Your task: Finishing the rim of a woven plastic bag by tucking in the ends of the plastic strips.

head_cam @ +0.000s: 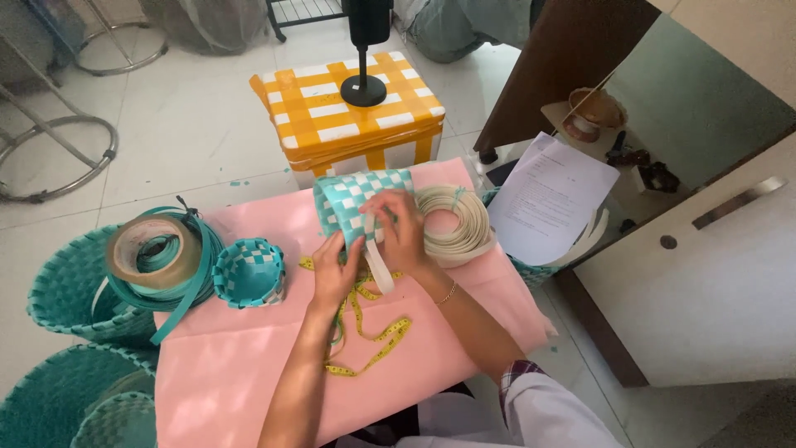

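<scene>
Here, basket: a teal-and-white woven basket [358,203] sits at frame centre, tipped on its side over the pink table [240,365].
Left hand: the left hand [336,274] grasps the basket's lower edge.
Right hand: the right hand [402,232] grips its right side, fingers pinching a white strip [379,267] that hangs below.
Tape: a yellow measuring tape [373,336] lies under the wrists.
Left of centre: 1 small basket [249,272] beside a teal strip roll [162,257].
Right: a cream coil [452,220] just beside the right hand.

A teal-and-white checked woven basket [352,203] lies on a pink worktop [249,365] beside a yellow measuring tape [373,340]. Behind stands an orange-and-white chequered box [348,112]; a cream strip coil [452,220] sits nearby.
</scene>
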